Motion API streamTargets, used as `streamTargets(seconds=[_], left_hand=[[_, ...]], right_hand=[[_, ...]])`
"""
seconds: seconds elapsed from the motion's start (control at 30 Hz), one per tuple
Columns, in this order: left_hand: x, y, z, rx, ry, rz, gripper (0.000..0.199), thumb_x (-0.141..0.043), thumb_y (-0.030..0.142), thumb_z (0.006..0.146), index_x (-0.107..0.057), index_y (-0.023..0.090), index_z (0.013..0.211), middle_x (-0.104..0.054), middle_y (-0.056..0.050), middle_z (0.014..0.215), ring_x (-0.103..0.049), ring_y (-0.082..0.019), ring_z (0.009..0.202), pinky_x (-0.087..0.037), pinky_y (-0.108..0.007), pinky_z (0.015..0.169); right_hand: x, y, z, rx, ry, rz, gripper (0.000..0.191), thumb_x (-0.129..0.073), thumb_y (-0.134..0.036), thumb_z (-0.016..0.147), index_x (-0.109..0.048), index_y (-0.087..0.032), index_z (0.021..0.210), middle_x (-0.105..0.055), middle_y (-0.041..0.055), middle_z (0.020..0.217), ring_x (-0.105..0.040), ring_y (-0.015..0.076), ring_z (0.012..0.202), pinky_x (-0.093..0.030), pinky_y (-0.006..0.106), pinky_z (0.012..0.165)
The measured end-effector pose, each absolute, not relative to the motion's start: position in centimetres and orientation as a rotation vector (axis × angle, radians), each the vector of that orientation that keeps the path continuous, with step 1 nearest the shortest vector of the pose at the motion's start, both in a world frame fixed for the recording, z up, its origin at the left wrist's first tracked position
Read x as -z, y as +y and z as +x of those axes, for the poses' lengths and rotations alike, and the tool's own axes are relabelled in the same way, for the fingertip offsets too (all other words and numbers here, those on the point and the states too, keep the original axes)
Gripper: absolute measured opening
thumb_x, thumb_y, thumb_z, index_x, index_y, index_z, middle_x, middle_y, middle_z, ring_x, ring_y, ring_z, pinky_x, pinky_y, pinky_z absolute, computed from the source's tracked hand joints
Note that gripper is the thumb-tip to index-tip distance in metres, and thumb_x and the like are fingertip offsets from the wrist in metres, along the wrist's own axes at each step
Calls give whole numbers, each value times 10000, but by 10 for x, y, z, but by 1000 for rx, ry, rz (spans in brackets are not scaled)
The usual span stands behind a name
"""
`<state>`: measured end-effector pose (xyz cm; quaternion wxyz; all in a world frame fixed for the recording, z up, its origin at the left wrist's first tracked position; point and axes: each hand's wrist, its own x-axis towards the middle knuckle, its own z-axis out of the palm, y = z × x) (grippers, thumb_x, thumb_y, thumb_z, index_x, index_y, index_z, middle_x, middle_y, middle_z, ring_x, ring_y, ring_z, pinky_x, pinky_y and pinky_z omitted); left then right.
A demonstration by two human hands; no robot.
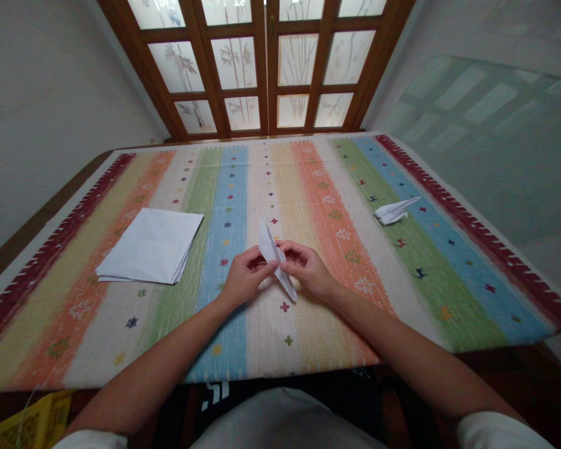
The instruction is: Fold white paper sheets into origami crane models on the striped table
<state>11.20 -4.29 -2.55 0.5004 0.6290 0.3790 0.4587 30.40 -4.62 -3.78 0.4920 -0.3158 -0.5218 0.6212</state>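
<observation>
A narrow piece of folded white paper [270, 246] with pointed ends is held between both hands above the middle of the table. My left hand [249, 273] pinches it from the left, thumb against the paper. From the right, my right hand [307, 267] grips the same piece near its middle, with thumb and fingers closed on it. One tip points away from me and the other towards me. The fingers cover part of the folds.
A stack of white paper sheets [152, 244] lies to the left. On the right rests a folded white paper figure [395, 212]. The striped tablecloth [224, 349] covers the table. A yellow basket [28, 424] stands below the near left edge; wooden glazed doors [267, 75] are behind.
</observation>
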Motion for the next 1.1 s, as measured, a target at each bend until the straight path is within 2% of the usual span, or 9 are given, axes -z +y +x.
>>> streamTargets(seconds=[0.13,0.3,0.4,0.53,0.6,0.7,0.87,0.97,1.1], left_hand=[[28,-43,112,-1123,922,1444,279,-823,360,839,-773,166,1033,-800,-97,996,-752,-219,863,-638,-352,789],[27,-43,112,-1143,928,1455,245,-819,351,834,-769,170,990,-785,-89,1008,-738,-201,861,-639,-344,800],[27,-42,112,-1157,934,1445,229,-822,351,835,-759,171,962,-758,-66,950,-713,-183,828,-627,-325,786],[28,-43,112,-1151,947,1425,240,-820,369,842,-751,165,949,-713,-47,911,-681,-167,802,-601,-297,750],[28,-43,112,-1147,960,1427,241,-828,372,837,-748,160,919,-701,-46,902,-667,-163,794,-582,-282,728],[28,-42,111,-1141,980,1453,232,-841,364,828,-756,158,890,-702,-51,904,-657,-162,793,-559,-272,714],[25,-42,111,-1115,952,1451,225,-834,361,837,-793,164,939,-737,-79,982,-689,-192,863,-580,-313,780],[25,-43,111,-1108,948,1435,231,-842,360,829,-800,165,945,-746,-89,1006,-697,-201,881,-588,-326,798],[26,-43,112,-1113,963,1442,219,-848,358,825,-788,163,903,-730,-75,962,-683,-185,841,-573,-307,771]], right_hand=[[38,-46,306,-1462,-1310,-791,283,-890,-490,822,-805,-277,989,-705,87,1353,-668,245,1195,-531,451,1057],[35,-47,305,-1400,-1351,-768,236,-864,-480,857,-831,-297,1003,-711,77,1266,-668,233,1140,-567,418,982],[33,-49,302,-1352,-1338,-806,265,-867,-482,850,-807,-281,1013,-680,74,1193,-672,199,1003,-596,355,862],[34,-52,299,-1398,-1212,-822,427,-914,-444,797,-706,-304,1142,-632,12,1047,-646,137,809,-587,277,722],[35,-51,299,-1437,-1180,-810,388,-915,-434,798,-686,-292,1078,-630,-10,964,-642,133,776,-583,271,712],[35,-50,301,-1438,-1249,-810,290,-876,-478,833,-726,-252,936,-687,27,987,-678,169,859,-598,313,775],[32,-47,303,-1403,-1268,-847,265,-883,-503,811,-805,-261,885,-744,79,1204,-686,251,1167,-573,421,1002],[33,-46,305,-1412,-1257,-869,267,-897,-512,788,-822,-266,861,-750,85,1223,-675,268,1203,-565,459,1033],[35,-44,306,-1385,-1254,-868,267,-924,-492,756,-818,-258,828,-727,75,1183,-676,239,1147,-560,435,1035]])
